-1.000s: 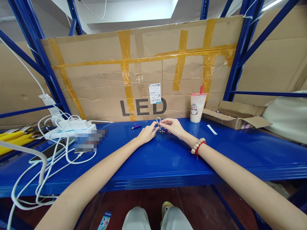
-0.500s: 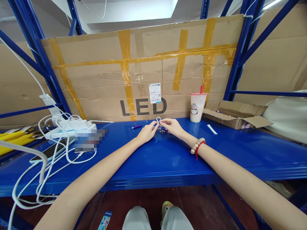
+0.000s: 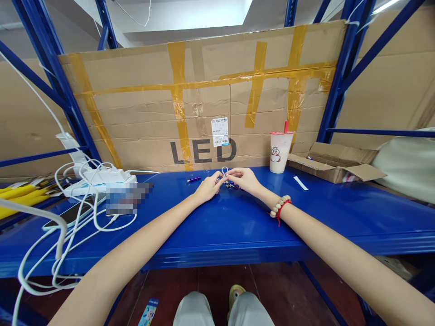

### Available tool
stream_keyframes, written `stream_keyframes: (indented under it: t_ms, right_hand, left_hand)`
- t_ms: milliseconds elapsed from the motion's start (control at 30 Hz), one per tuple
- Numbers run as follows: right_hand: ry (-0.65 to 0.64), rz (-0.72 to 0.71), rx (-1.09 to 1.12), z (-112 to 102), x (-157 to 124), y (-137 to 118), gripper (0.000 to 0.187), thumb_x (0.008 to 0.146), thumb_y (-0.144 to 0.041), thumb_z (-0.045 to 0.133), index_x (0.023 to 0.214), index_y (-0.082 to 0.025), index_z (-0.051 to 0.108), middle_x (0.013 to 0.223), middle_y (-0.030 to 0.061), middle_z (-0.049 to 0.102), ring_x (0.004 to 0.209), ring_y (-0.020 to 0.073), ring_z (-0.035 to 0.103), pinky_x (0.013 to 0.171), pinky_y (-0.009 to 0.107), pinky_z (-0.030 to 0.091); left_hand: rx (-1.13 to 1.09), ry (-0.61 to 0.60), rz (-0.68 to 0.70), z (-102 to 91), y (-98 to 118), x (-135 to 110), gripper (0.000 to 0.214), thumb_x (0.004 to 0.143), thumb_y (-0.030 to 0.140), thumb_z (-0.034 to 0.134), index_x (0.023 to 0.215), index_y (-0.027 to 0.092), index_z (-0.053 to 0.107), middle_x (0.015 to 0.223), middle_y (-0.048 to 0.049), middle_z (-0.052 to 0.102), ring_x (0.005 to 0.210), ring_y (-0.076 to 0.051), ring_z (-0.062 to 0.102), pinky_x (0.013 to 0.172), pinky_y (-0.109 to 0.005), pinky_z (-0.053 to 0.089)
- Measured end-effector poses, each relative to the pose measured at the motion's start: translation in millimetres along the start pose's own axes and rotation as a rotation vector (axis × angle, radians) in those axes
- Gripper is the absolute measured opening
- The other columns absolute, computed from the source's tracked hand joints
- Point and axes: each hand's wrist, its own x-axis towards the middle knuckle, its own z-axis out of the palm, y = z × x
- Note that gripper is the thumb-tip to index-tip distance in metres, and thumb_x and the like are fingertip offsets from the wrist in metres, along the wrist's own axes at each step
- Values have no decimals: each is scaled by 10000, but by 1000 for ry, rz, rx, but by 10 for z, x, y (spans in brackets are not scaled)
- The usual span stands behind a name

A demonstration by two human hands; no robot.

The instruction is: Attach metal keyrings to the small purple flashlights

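Near the back of the blue shelf [image 3: 234, 231], my left hand [image 3: 208, 188] and my right hand [image 3: 245, 180] meet at their fingertips. Both are closed in a pinch on a small silvery loop [image 3: 224, 170], which stands up between the fingers. Its lower part is hidden by them. Small purple and silvery metal pieces [image 3: 232, 186] lie or hang just below my right fingers; they are too small to make out. A short purple metallic tube [image 3: 194, 179] lies to the left of my left hand.
At the back right stand a cup with a red straw [image 3: 280, 151] and an opened cardboard box [image 3: 335, 163]; a white paper strip [image 3: 301, 183] lies before them. White cables [image 3: 83, 203], a power strip [image 3: 112, 177] and a phone [image 3: 73, 213] crowd the left. A taped cardboard sheet [image 3: 142, 122] closes the back.
My left fingers have shifted slightly right, closer to my right fingertips. The silvery loop stays in nearly the same place, and the surroundings have not moved.
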Motion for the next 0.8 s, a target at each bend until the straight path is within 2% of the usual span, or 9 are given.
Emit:
stream_keyframes:
  t_ms: [267,467,800]
  right_hand:
    - [4,-45,37,-7,-9,-35,352,672,-394,610,873,-112,673,823,92,692,549,110,569,438,199,428]
    - [9,-47,45,-5,-22,-63,352,666,-396,620,863,-110,678,814,89,689,557,109,560,450,201,423]
    - [-14,-55,4,-17,-31,-61,377,676,-402,613,899,-108,693,755,73,687,471,83,497,416,198,386]
  left_hand:
    - [-17,24,-2,10,-28,11,327,878,497,335,927,207,478,437,82,478,470,-124,514,565,-225,391]
    - [-44,39,19,14,-30,6,347,891,471,320,1023,191,478,433,79,467,439,-118,498,534,-218,384]
    - [-64,28,31,19,-34,9,353,894,458,313,1056,185,467,426,81,457,422,-118,494,518,-217,384]
